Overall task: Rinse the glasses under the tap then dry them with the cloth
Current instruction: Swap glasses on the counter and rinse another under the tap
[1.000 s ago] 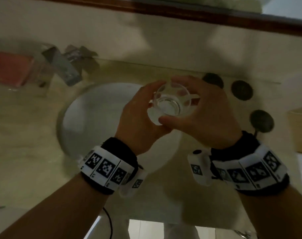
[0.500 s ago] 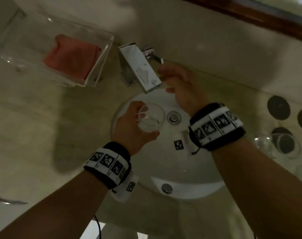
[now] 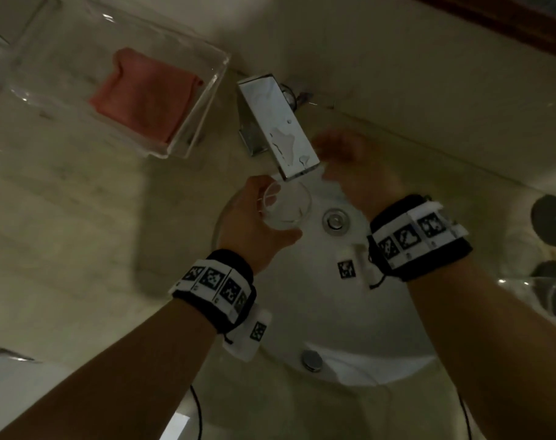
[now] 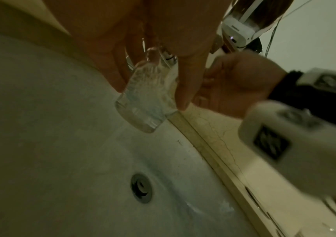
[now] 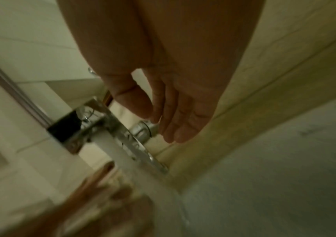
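Note:
My left hand (image 3: pixel 270 219) grips a clear glass (image 3: pixel 286 203) upright over the white sink (image 3: pixel 349 312), directly beneath the spout of the chrome tap (image 3: pixel 280 131). In the left wrist view the glass (image 4: pixel 144 102) looks full of churning water, pinched between thumb and fingers. My right hand (image 3: pixel 343 157) hovers just right of the spout, blurred, holding nothing. The right wrist view shows its fingers (image 5: pixel 171 128) straight, close to the tap's (image 5: pixel 94 121) round knob (image 5: pixel 140 129). A folded pink cloth (image 3: pixel 146 96) lies in a clear tray (image 3: pixel 203 115) left of the tap.
More clear glasses (image 3: pixel 540 296) and dark round coasters (image 3: pixel 553 220) stand on the marble counter at the right edge. The drain (image 3: pixel 335 220) sits in the basin beside the held glass. A tiled wall rises behind the tap.
A second ago both hands held the glass. The left hand alone has since carried it under the spout, and the right hand went to the tap and has drawn slightly back.

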Motion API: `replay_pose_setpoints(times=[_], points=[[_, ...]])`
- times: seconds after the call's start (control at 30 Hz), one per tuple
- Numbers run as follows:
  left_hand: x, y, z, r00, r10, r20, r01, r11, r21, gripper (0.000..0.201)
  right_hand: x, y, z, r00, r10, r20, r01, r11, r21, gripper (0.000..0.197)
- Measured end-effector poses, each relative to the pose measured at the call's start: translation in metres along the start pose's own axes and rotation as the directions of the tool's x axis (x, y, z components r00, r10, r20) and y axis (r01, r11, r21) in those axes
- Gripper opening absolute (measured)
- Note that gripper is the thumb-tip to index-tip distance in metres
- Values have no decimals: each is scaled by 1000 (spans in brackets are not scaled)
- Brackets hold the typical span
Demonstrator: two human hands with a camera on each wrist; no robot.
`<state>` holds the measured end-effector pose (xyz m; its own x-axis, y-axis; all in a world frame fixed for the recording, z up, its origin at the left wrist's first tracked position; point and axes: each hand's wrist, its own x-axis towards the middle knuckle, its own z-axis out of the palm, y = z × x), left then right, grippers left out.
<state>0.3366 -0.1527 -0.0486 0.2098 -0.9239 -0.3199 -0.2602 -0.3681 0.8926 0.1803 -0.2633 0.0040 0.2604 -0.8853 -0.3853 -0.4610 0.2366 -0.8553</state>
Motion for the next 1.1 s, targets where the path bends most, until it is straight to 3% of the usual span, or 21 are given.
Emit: replay_pose_setpoints(times=[0.17,0.37,0.5,0.67,0.73,0.83,0.9,0.93,1.03,1.1], points=[[7,-2,7,996,-35,81,41,996,-74,82,-31,57,15,979,11,202,5,997,-80,71],[11,-1,8,989,-76,127,99,978,-185,94,-32,73,27,992,-67,108,70,997,-22,79],[11,-2,6,988,-76,135,112,953,-282,87,-31,77,27,989,-114,92,112,993,19,75],[13,-4,9,986,-66,155,109,953,-284,81,-31,83,24,994,-84,70,78,994,81,72],[14,-5,10,979,-126,163,162,958,-235,66,-31,86,24,996,-15,85,7,995,98,66],[13,-5,14,933,-311,179,337,930,-146,26,-28,96,31,967,229,112,-243,960,139,68],[11,-6,18,879,-437,188,464,876,-133,40,-26,102,36,922,360,144,-380,914,144,84],[10,-7,21,853,-488,187,513,849,-128,49,-26,103,37,897,409,167,-433,890,143,82],[10,-11,26,803,-568,180,592,794,-140,58,-25,104,41,862,464,201,-493,860,131,49],[13,-10,26,791,-585,181,611,773,-170,55,-24,104,42,875,449,180,-472,873,118,62]])
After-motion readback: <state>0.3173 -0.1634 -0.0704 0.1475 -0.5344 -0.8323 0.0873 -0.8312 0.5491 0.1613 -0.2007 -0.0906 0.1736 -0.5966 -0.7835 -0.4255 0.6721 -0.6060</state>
